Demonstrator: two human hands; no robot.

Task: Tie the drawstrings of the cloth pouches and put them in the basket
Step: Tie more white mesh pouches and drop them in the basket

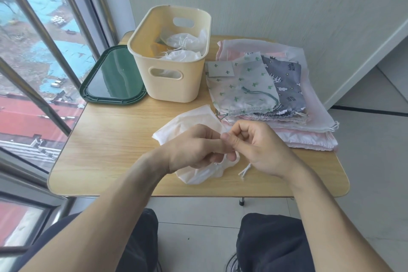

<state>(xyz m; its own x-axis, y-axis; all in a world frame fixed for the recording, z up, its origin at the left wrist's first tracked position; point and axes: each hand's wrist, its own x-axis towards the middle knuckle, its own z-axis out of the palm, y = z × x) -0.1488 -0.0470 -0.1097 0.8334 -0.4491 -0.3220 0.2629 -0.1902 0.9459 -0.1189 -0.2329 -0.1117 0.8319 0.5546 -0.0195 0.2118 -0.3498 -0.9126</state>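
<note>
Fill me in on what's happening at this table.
A seated person is tying the drawstring of a white cloth pouch lying on the light wooden table. The left hand and right hand meet over its gathered mouth, fingers curled on the white cord. The cream plastic basket already holds some tied white pouches, and a stack of flat patterned pouches waits on the right. A dark green lid lies beside the basket.
</note>
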